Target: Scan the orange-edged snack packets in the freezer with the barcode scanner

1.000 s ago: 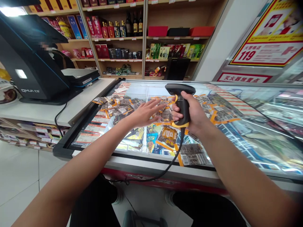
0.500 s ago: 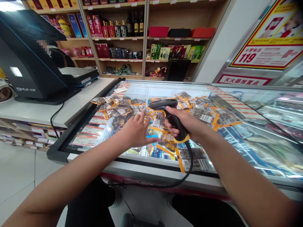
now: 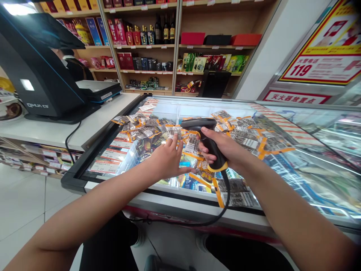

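Observation:
My right hand is wrapped round the grip of a black and yellow barcode scanner, its head pointing left over the glass. A black cable hangs from the handle and loops down past the counter edge. With fingers spread, my left hand reaches over the glass, its fingertips at a small clear and orange snack packet. Whether they press on it I cannot tell. More orange-edged packets lie in a heap to the left, and others are spread right of the scanner.
The packets rest on a glass-topped freezer with a dark frame. On the left, a black scale terminal stands on a white counter. Shelves of bottles and boxes line the back, and a person is partly hidden behind the terminal.
The whole view has shifted slightly, so things sit a little further right. My hands and the scanner keep nearly the same places over the packets.

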{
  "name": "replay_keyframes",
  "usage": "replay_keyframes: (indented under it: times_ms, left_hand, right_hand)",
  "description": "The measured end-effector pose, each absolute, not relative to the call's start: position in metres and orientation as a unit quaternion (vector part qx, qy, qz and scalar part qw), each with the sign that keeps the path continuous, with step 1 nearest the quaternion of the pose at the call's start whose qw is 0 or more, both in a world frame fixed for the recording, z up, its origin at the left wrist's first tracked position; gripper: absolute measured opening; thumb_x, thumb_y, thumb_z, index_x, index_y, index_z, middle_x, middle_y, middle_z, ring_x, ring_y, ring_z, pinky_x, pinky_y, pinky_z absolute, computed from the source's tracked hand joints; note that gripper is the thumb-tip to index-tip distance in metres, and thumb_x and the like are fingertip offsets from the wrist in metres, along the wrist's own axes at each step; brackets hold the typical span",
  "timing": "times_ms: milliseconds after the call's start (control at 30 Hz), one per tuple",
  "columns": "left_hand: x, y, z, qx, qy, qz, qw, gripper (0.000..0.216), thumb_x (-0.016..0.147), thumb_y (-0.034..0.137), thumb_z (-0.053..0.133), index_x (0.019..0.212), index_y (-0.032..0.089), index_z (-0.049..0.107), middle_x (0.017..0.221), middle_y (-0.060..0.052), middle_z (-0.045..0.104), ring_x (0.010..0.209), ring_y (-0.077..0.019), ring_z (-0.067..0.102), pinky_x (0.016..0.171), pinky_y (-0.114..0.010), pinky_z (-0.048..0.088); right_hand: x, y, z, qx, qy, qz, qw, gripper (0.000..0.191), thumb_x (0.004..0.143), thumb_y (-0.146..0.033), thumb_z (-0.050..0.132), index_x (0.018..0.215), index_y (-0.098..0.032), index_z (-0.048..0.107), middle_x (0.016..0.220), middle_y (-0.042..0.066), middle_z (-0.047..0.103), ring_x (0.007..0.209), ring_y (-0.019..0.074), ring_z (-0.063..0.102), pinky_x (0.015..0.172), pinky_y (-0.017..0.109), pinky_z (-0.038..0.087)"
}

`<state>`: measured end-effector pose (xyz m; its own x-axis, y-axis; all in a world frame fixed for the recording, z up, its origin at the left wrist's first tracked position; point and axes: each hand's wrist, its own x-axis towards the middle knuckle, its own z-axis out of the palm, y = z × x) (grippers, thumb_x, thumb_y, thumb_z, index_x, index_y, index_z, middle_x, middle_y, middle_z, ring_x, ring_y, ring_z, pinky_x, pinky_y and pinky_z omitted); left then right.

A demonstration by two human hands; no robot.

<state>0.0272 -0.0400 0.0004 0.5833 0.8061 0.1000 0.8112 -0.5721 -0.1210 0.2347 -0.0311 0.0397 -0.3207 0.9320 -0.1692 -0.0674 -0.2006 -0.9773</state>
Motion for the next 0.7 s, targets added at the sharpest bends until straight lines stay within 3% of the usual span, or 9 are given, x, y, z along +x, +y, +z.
replay_keyframes:
  times_ms: [333,467,600,700]
  left_hand:
    - [-0.002,0.000,0.011,-0.818,-0.568,-0.007,0.089,0.102,0.098,0.083,0.031,0.150,-0.001,0.056,0.158,-0.033,0.051,0.147,-0.0501,0.046,0.118,-0.059,0.039]
    - [-0.019,0.012,0.018,-0.805,-0.586,-0.024,0.092,0.093,0.099,0.082,0.035,0.148,0.007,0.059,0.166,-0.029,0.042,0.153,-0.0498,0.039,0.122,-0.063,0.032]
    - [-0.007,0.003,0.023,-0.902,-0.417,-0.084,0.066,0.072,0.105,0.065,0.044,0.165,0.024,0.041,0.179,-0.016,0.024,0.161,-0.0426,0.028,0.126,-0.067,0.027]
    - [0.013,-0.010,0.021,-0.962,-0.246,-0.104,0.054,0.057,0.107,0.039,0.053,0.163,0.031,0.044,0.179,-0.011,0.027,0.160,-0.0333,0.032,0.126,-0.057,0.035]
  right_hand:
    - [0.238,-0.027,0.044,-0.429,-0.443,0.645,0.452,0.033,0.097,-0.055,0.069,0.094,-0.023,0.060,0.064,-0.003,0.053,0.042,0.0084,0.038,0.039,0.023,0.041]
    - [0.243,-0.025,0.046,-0.416,-0.447,0.636,0.471,0.035,0.094,-0.056,0.070,0.099,-0.023,0.060,0.064,-0.004,0.050,0.044,0.0093,0.039,0.039,0.023,0.037]
    - [0.247,-0.023,0.047,-0.412,-0.443,0.640,0.475,0.034,0.094,-0.055,0.070,0.099,-0.023,0.060,0.064,-0.005,0.050,0.044,0.0087,0.040,0.039,0.022,0.035]
    - [0.248,-0.021,0.046,-0.408,-0.441,0.641,0.477,0.034,0.093,-0.054,0.071,0.100,-0.023,0.060,0.065,-0.005,0.051,0.044,0.0088,0.041,0.040,0.023,0.037]
